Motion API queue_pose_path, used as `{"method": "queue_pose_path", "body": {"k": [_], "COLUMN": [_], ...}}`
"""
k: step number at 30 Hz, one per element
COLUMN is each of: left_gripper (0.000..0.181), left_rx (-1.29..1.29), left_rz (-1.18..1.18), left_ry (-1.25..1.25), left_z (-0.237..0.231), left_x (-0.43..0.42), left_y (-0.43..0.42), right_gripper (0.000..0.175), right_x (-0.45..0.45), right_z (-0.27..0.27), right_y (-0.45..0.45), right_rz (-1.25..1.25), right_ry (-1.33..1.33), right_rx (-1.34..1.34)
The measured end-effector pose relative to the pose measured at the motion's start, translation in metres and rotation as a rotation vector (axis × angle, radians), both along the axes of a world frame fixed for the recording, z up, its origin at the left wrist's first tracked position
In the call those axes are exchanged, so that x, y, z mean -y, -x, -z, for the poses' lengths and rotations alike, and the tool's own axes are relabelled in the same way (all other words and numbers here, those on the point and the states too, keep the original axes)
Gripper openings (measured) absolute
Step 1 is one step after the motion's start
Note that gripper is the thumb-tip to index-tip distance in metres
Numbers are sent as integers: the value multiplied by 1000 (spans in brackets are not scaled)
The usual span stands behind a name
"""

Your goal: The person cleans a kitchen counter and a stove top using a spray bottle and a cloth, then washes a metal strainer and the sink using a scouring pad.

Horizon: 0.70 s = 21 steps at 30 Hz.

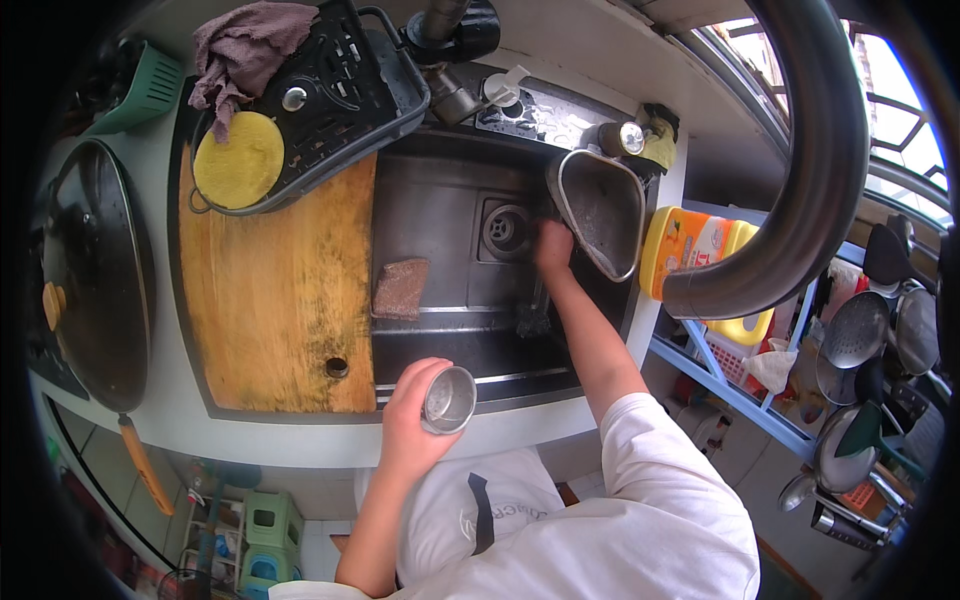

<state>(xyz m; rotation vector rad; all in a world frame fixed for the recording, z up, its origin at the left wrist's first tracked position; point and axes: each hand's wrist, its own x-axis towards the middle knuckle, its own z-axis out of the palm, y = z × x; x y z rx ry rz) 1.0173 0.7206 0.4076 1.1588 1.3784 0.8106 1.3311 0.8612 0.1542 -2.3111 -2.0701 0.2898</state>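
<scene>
My left hand is wrapped around a metal cup, held over the sink's front edge with its mouth facing up. Down in the stainless steel sink, my right hand is beside the drain strainer, close to a metal corner basket. Its fingers are blurred and partly out of sight, so whether they grip anything is unclear. Just below that hand is a dark, blurred object that I cannot identify. A brown scouring pad lies at the sink's left side.
A wooden cutting board covers the sink's left part. Above it sits a black drain rack with a yellow round sponge and a cloth. A yellow jug and a thick curved pipe stand right; a lidded pan is left.
</scene>
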Motion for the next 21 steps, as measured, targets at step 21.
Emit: {"method": "queue_pose_path", "body": {"k": [21], "left_gripper": [60], "left_rx": [13], "left_rz": [4], "left_ry": [35], "left_z": [7], "left_x": [1], "left_y": [-1], "right_gripper": [30], "right_x": [-6], "right_z": [0], "right_y": [97], "right_rz": [148], "right_ry": [-105], "right_rx": [-453]}}
